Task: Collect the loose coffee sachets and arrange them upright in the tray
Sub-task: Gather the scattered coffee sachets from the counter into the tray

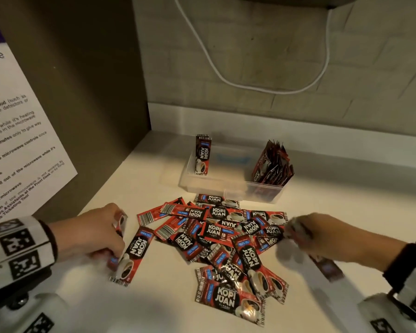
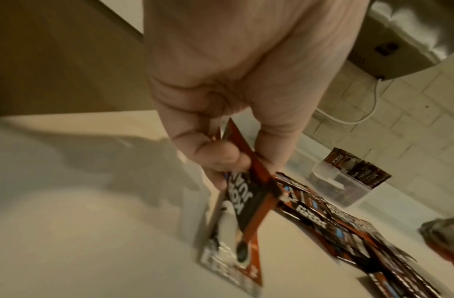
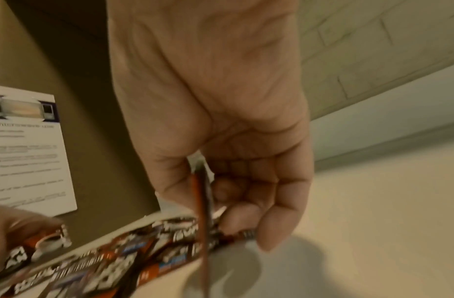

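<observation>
- We see the left hand (image 1: pixel 95 233) at the left edge of the pile, fingers curled round a sachet (image 1: pixel 132 255); its lower end sits on the surface (image 1: pixel 154 296). Left wrist view confirms: thumb and fingers pinch the sachet's upper part, w/ a second strip edge-on in the same grip.
- We see the right hand (image 1: pixel 332 236) at the pile's right edge, blurred in the head view. Right wrist view shows the fingers clenched on thin sachets held edge-on (image 3: pixel 202 201); exact count can't be told.
- Loose sachets (image 1: pixel 222 239) lie flat and overlapping in a heap at centre of the surface, between both hands; red/black packs marked "KOPI JUAN".
- Clear tray (image 1: pixel 214 181) stands behind the heap, near the back wall (image 1: pixel 262 56).
- One sachet (image 1: pixel 203 155) stands upright at the tray's left end.
- A bundle of sachets (image 1: pixel 273 164) stands upright, leaning slightly, at the tray's right end; we can't tell if that end is a separate compartment.
- A white cable (image 1: pixel 250 86) hangs in a loop on the wall above the tray.
- A printed notice (image 1: pixel 15 131) is fixed to the side panel at left.
</observation>
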Tool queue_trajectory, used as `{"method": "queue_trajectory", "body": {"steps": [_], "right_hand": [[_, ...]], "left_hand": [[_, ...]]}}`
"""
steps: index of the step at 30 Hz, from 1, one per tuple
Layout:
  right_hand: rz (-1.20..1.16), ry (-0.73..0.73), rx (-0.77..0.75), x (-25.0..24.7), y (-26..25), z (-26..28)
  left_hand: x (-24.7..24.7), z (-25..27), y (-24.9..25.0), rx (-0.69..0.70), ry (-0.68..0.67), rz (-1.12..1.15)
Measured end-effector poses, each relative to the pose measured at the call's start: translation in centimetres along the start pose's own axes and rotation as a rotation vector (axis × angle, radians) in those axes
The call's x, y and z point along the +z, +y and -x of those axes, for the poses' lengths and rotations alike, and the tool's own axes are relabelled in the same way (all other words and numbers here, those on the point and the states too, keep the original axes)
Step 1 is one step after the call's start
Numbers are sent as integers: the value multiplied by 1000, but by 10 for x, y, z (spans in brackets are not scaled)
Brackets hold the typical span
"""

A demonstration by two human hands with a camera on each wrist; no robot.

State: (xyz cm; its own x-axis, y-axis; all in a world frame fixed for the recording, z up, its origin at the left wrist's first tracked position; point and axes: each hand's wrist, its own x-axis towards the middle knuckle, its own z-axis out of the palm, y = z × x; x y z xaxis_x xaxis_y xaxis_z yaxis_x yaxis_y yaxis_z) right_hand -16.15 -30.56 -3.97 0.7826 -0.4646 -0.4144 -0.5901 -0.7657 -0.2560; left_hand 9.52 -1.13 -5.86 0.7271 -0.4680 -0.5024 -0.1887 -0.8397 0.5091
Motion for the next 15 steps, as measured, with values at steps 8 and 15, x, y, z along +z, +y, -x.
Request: {"method": "queue_trajectory", "body": {"steps": [8, 15], "right_hand": [[-66, 46, -180, 17, -62, -5], [29, 62, -120, 31, -66, -12]], "left_hand": [[4, 3, 13, 21, 31, -211], [20, 10, 5, 172, 7, -477]]}}
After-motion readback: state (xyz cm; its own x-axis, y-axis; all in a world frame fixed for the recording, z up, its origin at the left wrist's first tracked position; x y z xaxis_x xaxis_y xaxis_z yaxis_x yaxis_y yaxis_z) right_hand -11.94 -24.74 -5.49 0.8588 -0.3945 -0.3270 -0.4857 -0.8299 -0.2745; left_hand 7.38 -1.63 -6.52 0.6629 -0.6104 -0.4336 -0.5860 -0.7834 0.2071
